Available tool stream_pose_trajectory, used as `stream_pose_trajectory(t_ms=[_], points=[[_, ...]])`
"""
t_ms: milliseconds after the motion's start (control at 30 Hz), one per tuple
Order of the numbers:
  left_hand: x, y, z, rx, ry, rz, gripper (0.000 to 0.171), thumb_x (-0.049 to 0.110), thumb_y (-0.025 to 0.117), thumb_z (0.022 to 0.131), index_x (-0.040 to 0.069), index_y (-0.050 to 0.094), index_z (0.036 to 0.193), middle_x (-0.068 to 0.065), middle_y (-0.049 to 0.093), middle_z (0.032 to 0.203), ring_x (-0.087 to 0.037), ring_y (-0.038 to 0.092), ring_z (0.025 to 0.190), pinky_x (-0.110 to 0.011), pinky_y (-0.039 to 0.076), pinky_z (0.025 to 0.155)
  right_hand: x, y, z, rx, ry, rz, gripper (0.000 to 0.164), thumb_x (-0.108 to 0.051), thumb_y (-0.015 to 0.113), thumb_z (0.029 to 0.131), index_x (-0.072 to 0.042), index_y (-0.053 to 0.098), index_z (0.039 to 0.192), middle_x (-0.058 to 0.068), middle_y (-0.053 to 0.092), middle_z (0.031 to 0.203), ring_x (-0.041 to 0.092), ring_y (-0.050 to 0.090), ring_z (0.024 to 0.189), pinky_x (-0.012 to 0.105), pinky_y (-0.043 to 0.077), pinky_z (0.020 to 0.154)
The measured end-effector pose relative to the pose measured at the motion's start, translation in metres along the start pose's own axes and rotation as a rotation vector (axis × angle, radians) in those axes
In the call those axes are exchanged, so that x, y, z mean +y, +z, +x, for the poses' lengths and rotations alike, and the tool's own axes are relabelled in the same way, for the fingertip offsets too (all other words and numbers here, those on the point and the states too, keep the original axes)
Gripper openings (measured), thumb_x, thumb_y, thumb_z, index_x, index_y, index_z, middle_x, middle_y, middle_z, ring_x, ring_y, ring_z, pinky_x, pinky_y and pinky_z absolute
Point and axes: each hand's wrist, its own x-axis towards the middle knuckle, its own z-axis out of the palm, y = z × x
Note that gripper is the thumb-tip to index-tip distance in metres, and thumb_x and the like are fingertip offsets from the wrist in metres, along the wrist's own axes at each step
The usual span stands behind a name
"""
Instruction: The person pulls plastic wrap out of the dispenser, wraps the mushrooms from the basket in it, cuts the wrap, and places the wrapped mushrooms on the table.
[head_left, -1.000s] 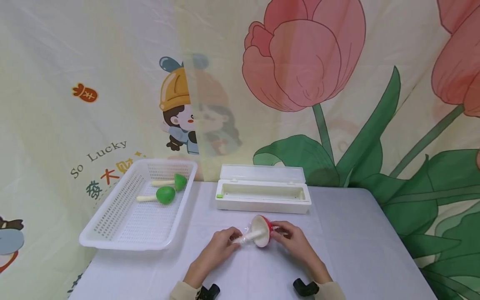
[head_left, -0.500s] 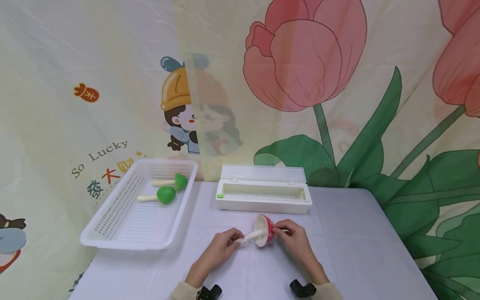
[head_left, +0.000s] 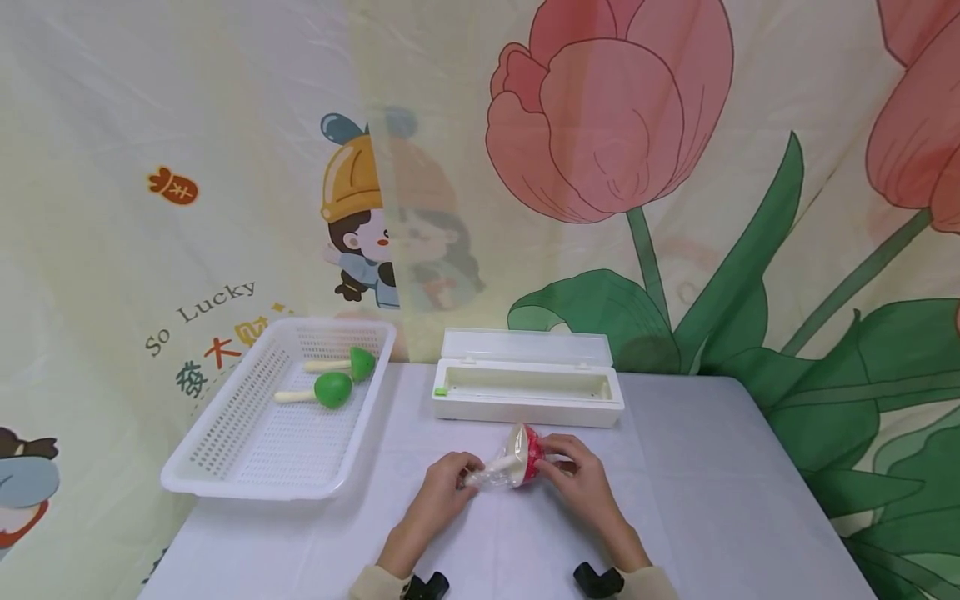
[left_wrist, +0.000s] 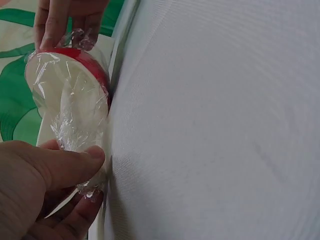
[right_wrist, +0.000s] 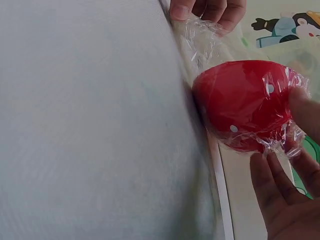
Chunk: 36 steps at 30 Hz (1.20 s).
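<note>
A toy mushroom (head_left: 531, 457) with a red, white-dotted cap and a pale stem lies sideways over the table, wrapped in clear plastic film (left_wrist: 70, 107). My left hand (head_left: 448, 483) pinches the stem end and the gathered film between thumb and fingers, as the left wrist view shows. On the other side, my right hand (head_left: 581, 475) holds the top of the cap. In the right wrist view its thumb lies on the cap (right_wrist: 245, 102), while the fingers are under bunched film at the cap's top.
Behind the hands stands a long white box (head_left: 525, 412) with its clear lid (head_left: 525, 347) raised. At left is a white perforated basket (head_left: 251, 487) holding two green-headed toys (head_left: 332, 390) with pale sticks. A printed curtain (head_left: 450, 83) hangs behind the white-covered table (head_left: 720, 500).
The mushroom has turned slightly, its cap tipping upward and showing less of its underside. Film now spreads over the cap's underside and stem. Both hands keep hold with small shifts.
</note>
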Motion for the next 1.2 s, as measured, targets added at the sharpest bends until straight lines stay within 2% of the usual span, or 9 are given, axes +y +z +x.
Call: stream_pose_trajectory(t_ms=[167, 300, 433, 500, 733, 867, 1067, 1200], points=[[-0.001, 0.001, 0.000, 0.000, 0.012, 0.003, 0.030, -0.006, 0.081, 0.078, 0.010, 0.073, 0.102, -0.002, 0.070, 0.091, -0.008, 0.058, 0.076, -0.020, 0.049, 0.066, -0.002, 0.004, 0.001, 0.080, -0.032, -0.046, 0.015, -0.008, 0.085, 0.082, -0.016, 0.079, 0.094, 0.000, 0.072, 0.105, 0.015, 0.067, 0.098, 0.020, 0.059, 0.078], [-0.002, 0.002, 0.000, 0.012, 0.030, -0.015, 0.030, -0.007, 0.080, 0.078, 0.008, 0.074, 0.104, -0.003, 0.072, 0.090, -0.008, 0.061, 0.076, -0.019, 0.050, 0.066, -0.001, 0.003, 0.001, 0.093, -0.105, -0.057, 0.022, -0.002, 0.083, 0.084, -0.009, 0.079, 0.105, 0.003, 0.075, 0.104, 0.018, 0.072, 0.092, 0.024, 0.061, 0.075], [-0.001, 0.003, 0.001, 0.022, 0.046, -0.011, 0.029, -0.005, 0.080, 0.080, 0.006, 0.076, 0.106, -0.003, 0.074, 0.089, -0.008, 0.060, 0.073, -0.020, 0.049, 0.064, 0.002, 0.000, -0.001, 0.081, -0.182, -0.096, 0.040, 0.018, 0.071, 0.085, -0.004, 0.075, 0.117, 0.009, 0.077, 0.110, 0.022, 0.075, 0.093, 0.025, 0.061, 0.077], [-0.001, 0.004, 0.001, 0.020, 0.038, 0.006, 0.029, -0.003, 0.080, 0.080, 0.006, 0.077, 0.108, -0.003, 0.075, 0.091, -0.006, 0.058, 0.074, -0.020, 0.048, 0.065, 0.003, -0.003, -0.001, 0.080, -0.197, -0.108, 0.044, 0.022, 0.068, 0.084, -0.004, 0.075, 0.119, 0.009, 0.078, 0.112, 0.022, 0.075, 0.095, 0.023, 0.061, 0.079], [0.003, 0.006, 0.006, -0.010, 0.020, 0.016, 0.029, -0.001, 0.079, 0.084, 0.008, 0.078, 0.112, -0.005, 0.078, 0.101, -0.010, 0.063, 0.086, -0.024, 0.052, 0.073, 0.008, -0.010, 0.000, 0.117, -0.219, -0.115, 0.032, 0.010, 0.080, 0.080, -0.007, 0.078, 0.108, 0.003, 0.076, 0.099, 0.014, 0.072, 0.088, 0.017, 0.058, 0.076], [0.004, 0.012, 0.012, -0.031, 0.005, -0.035, 0.027, -0.002, 0.077, 0.086, 0.009, 0.076, 0.110, -0.003, 0.076, 0.098, -0.005, 0.059, 0.080, -0.022, 0.051, 0.070, 0.013, -0.013, 0.000, 0.122, -0.146, -0.094, 0.034, 0.000, 0.085, 0.079, -0.007, 0.077, 0.111, 0.002, 0.071, 0.095, 0.012, 0.067, 0.086, 0.018, 0.058, 0.075], [0.010, 0.023, 0.022, -0.048, -0.031, -0.118, 0.026, -0.004, 0.077, 0.086, 0.010, 0.075, 0.108, -0.001, 0.073, 0.094, -0.002, 0.054, 0.074, -0.019, 0.049, 0.065, 0.015, -0.026, 0.001, 0.088, 0.102, 0.006, 0.028, -0.005, 0.084, 0.083, -0.009, 0.075, 0.109, 0.009, 0.068, 0.121, 0.028, 0.068, 0.110, 0.027, 0.060, 0.088], [0.018, 0.031, 0.028, -0.063, -0.058, -0.139, 0.027, -0.004, 0.078, 0.085, 0.009, 0.076, 0.108, -0.002, 0.075, 0.095, -0.002, 0.058, 0.075, -0.020, 0.051, 0.066, 0.017, -0.040, 0.003, 0.029, 0.232, 0.073, 0.027, -0.005, 0.078, 0.089, -0.006, 0.069, 0.115, 0.013, 0.067, 0.128, 0.034, 0.066, 0.121, 0.033, 0.058, 0.096]])
